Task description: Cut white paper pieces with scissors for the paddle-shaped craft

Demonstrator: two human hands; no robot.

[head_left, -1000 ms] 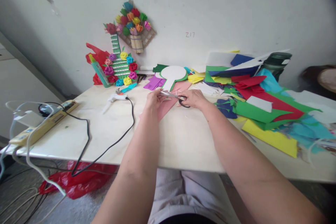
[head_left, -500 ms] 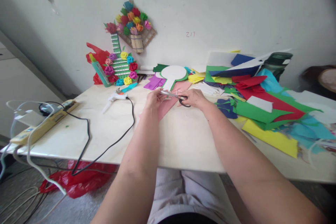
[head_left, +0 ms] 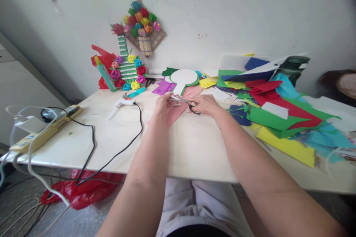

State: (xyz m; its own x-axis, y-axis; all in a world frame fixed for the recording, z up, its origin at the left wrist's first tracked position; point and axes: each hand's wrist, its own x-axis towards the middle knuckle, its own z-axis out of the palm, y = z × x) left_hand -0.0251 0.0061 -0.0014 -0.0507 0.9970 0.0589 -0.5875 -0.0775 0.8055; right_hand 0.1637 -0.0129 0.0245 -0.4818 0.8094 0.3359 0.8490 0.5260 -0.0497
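My right hand (head_left: 205, 103) is closed around the black handles of a pair of scissors (head_left: 195, 109). Their metal blades point left, towards my left hand (head_left: 164, 103). The fingers of that hand are pinched on a thin white paper strip (head_left: 174, 96), which lies at the blades; its exact shape is too small to make out. Below both hands a pink sheet (head_left: 176, 114) rests on the table. Just beyond them is a round white cutout with a green border (head_left: 184, 77), its stem pointing towards me.
A white glue gun (head_left: 122, 103) with a black cord lies left, near a power strip (head_left: 47, 129). Coloured sheets and scraps (head_left: 280, 118) pile up on the right beside a dark bottle (head_left: 294, 67). A flower-trimmed guitar shape (head_left: 128, 72) leans at the back wall.
The scissors' handles have drawn slightly closer together in my right hand. My left hand has stayed almost in place.
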